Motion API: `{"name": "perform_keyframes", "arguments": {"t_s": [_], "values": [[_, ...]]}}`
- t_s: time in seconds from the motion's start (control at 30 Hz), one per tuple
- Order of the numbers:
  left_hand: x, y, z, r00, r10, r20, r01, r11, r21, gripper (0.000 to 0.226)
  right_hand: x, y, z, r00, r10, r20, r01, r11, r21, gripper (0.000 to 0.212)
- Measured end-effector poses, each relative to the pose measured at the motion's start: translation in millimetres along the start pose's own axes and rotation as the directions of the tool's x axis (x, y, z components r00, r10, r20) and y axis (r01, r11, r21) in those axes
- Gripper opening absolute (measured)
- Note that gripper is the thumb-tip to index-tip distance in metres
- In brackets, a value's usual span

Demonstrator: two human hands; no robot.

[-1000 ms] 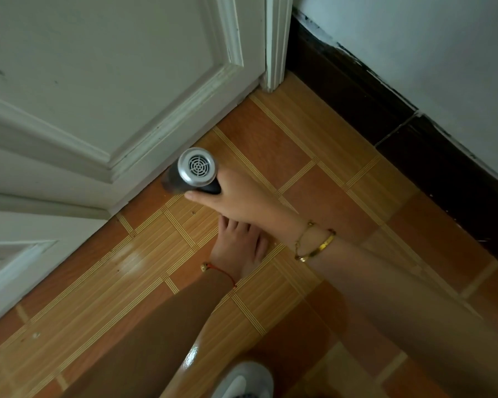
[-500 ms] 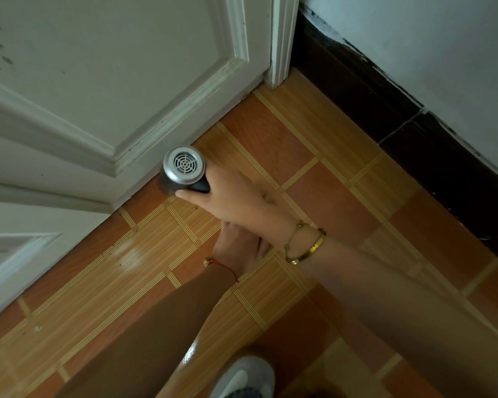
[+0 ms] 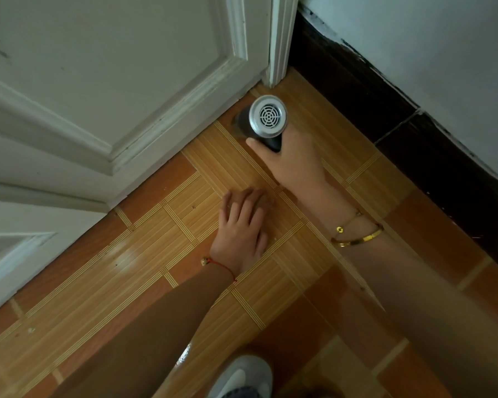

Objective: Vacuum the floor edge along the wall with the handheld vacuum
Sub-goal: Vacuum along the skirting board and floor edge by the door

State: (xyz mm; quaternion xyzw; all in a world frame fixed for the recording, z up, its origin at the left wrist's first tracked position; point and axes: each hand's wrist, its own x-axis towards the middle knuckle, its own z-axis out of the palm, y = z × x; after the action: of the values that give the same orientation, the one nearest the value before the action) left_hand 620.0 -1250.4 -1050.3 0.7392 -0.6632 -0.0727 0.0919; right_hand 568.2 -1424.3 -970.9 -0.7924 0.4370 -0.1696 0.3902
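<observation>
Over the last second the vacuum (image 3: 266, 119) has travelled along the foot of the door (image 3: 104, 70) toward the corner, and it now sits just beside the door frame (image 3: 279, 38), where the white trim meets the dark skirting (image 3: 357, 90) of the wall (image 3: 429, 47). The right hand (image 3: 292, 159) grips its dark body, fingers curled round it from behind, with the silver vented rear cap facing the camera; the nozzle points down and away, so whether it actually touches the floor (image 3: 156, 254) cannot be seen, though it looks close. The left hand (image 3: 242, 225), earlier tucked partly under the right forearm, now lies in plain sight, flat on the tiles with straight, relaxed fingers holding nothing, probably as a brace. The stretch along the door seems covered, and the corner is being reached; the run along the skirting to the right likely comes next. No brand, label or writing is readable on the vacuum or anywhere else.
</observation>
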Motion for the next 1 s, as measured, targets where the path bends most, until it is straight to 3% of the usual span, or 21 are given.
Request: {"name": "perform_keyframes", "arguments": {"t_s": [0.17,0.37,0.47,0.57,0.73,0.9,1.0], "values": [[-1.1,0.3,-0.3,1.000,-0.002,-0.001,0.002,1.000,-0.002,0.059,-7.5,3.7,-3.6,0.976,0.006,0.216,-0.035,0.991,0.130,0.051],[0.0,1.9,-1.2,1.000,-0.021,-0.002,0.021,1.000,-0.023,0.056,0.0,17.6,-25.8,0.989,0.077,-0.123,-0.071,0.996,0.057,0.059],[-0.3,1.6,-0.9,1.000,-0.019,0.000,0.019,1.000,-0.015,0.057,5.1,20.0,-28.9,0.992,0.094,-0.082,-0.087,0.993,0.086,0.062],[-0.6,1.8,-1.1,1.000,-0.022,-0.001,0.022,1.000,-0.016,0.055,11.3,21.1,-27.4,0.991,0.127,0.039,-0.131,0.982,0.136,0.047],[-0.3,0.8,0.0,1.000,-0.025,-0.003,0.025,0.999,-0.035,0.054,24.3,21.3,-28.6,0.981,0.104,-0.162,-0.081,0.987,0.141,0.060],[-0.1,1.1,-1.1,1.000,-0.025,-0.018,0.024,0.999,-0.042,0.054,27.8,21.1,-26.7,0.992,0.112,-0.061,-0.102,0.982,0.156,0.063],[-0.4,0.6,-0.5,1.000,-0.022,-0.013,0.022,0.998,-0.054,0.054,26.3,22.9,-33.0,0.989,0.087,-0.117,-0.077,0.993,0.084,0.062]]}}
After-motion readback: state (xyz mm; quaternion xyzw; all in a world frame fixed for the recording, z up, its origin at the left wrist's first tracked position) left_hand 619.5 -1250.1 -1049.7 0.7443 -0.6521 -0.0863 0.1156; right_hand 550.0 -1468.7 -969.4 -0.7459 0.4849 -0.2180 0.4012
